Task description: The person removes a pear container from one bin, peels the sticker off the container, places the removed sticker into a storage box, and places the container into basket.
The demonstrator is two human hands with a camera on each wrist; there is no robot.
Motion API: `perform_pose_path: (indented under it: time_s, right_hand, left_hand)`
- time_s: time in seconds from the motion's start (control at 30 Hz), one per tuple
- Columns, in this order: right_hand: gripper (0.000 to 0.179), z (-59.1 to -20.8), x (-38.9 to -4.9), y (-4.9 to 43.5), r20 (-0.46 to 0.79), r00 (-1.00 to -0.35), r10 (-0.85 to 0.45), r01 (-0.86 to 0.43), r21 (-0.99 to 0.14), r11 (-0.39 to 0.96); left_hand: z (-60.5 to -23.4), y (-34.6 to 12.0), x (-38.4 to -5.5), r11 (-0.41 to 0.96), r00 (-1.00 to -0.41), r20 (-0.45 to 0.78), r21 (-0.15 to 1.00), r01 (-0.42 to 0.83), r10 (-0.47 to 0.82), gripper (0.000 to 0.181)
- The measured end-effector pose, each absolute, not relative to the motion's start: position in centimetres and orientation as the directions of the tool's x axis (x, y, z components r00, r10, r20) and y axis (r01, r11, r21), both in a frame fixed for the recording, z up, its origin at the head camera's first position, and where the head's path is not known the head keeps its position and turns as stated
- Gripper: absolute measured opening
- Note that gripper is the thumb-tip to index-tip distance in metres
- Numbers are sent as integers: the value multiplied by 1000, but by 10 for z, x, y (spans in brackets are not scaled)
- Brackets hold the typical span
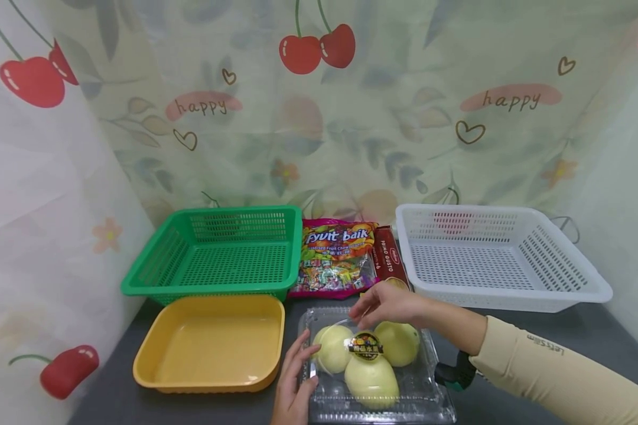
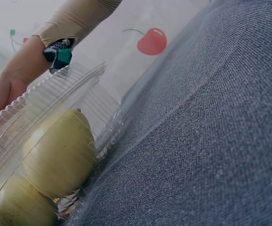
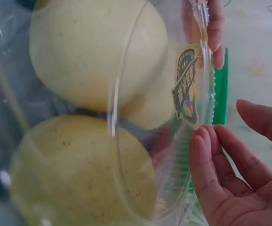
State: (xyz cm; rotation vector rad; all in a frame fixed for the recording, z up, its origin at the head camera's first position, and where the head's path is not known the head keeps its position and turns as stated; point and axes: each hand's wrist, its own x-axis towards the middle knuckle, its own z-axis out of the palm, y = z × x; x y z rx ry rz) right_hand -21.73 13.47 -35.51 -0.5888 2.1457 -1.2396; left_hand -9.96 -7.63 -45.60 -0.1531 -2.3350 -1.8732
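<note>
A clear plastic fruit box (image 1: 324,407) with its lid down stands in front of me. Inside lie three pale yellow-green pears (image 1: 372,381), speckled in the right wrist view. A round dark label with gold print (image 1: 365,346) is stuck on the lid. My left hand (image 1: 295,383) lies along the box's left edge, fingers extended and fingertips at the lid. My right hand (image 1: 385,304) reaches over the back of the lid, its fingers loosely bent. In the right wrist view, the right fingertips (image 3: 201,136) touch the lid beside the label, with the thumb apart from them.
Left of the box stands a yellow tray (image 1: 207,386), with a green basket (image 1: 212,289) behind it. A candy bag (image 1: 332,260) and a dark red packet (image 1: 389,260) lie behind the box. At the back right is a white basket (image 1: 510,301).
</note>
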Motion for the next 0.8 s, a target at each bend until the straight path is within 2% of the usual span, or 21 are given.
perform_pose_path:
  time_s: [0.07, 0.2, 0.4, 0.8]
  right_hand:
    - [32, -354, -217, 134, -271, -723, -636, -94, -873, 479]
    - [28, -353, -217, 132, -288, -711, -641, -105, -859, 501]
    - [22, -355, -220, 129, -316, -715, -623, -97, -839, 536]
    - [14, -356, -222, 125, -344, -706, -619, -123, -802, 585]
  left_hand:
    - [-458, -77, -100, 230, -973, 232, 947, 224, -5, 47]
    - [-459, -76, -100, 236, -969, 246, 943, 235, -14, 47]
    - [-457, -77, -99, 218, -982, 189, 959, 183, -9, 47]
    - [-457, -76, -100, 202, -979, 203, 959, 198, -2, 47]
